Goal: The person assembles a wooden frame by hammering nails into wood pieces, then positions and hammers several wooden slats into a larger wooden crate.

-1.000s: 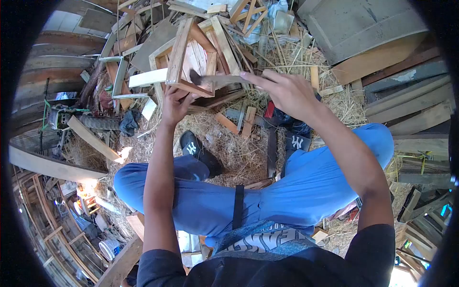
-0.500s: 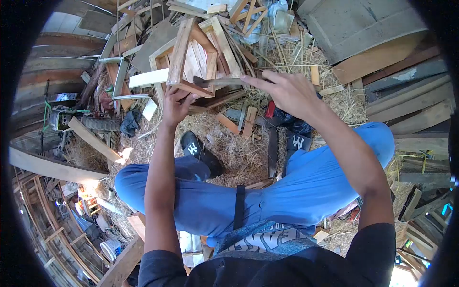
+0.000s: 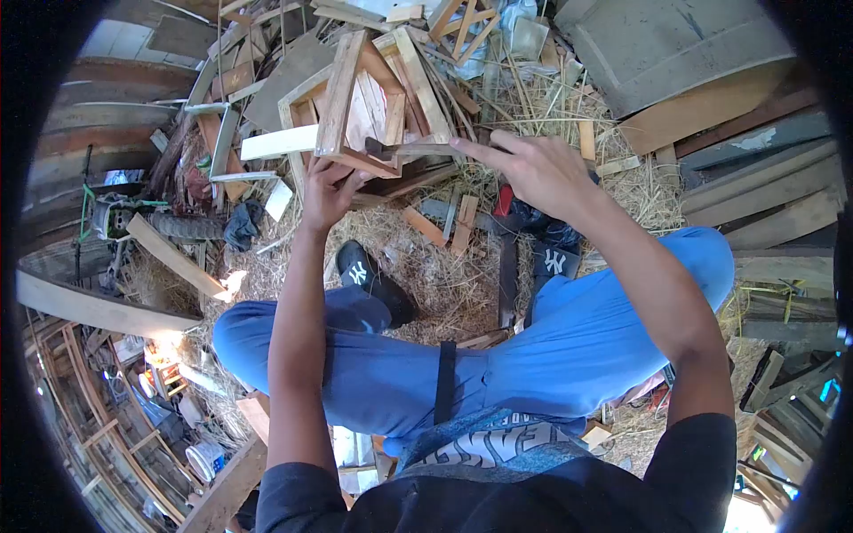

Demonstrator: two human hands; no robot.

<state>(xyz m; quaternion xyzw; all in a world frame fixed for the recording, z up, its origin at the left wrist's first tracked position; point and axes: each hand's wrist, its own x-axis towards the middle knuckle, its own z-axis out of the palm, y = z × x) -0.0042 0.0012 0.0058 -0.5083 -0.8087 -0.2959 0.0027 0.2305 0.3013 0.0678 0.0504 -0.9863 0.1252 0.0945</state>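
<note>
My left hand (image 3: 329, 191) grips the lower left corner of an angular wooden frame (image 3: 338, 93), its fingers curled round the edge. A thin strip-like tool (image 3: 422, 149), with a dark flat end, lies across the frame's lower right corner. My right hand (image 3: 546, 173) is at the tool's right end, index finger stretched along it and the other fingers bent; the palm side is hidden. A pale board (image 3: 278, 144) sticks out to the left of the frame.
Behind the frame lie wood scraps (image 3: 462, 40). Straw (image 3: 453, 298) covers the ground around two dark shoes (image 3: 378, 289). A large grey panel (image 3: 666, 49) leans at the upper right, above stacked planks (image 3: 773, 195). A white bucket (image 3: 206, 462) stands at the lower left.
The frame and the tool have shifted slightly to the right. My right hand has moved slightly right with them; my left hand keeps its hold on the frame.
</note>
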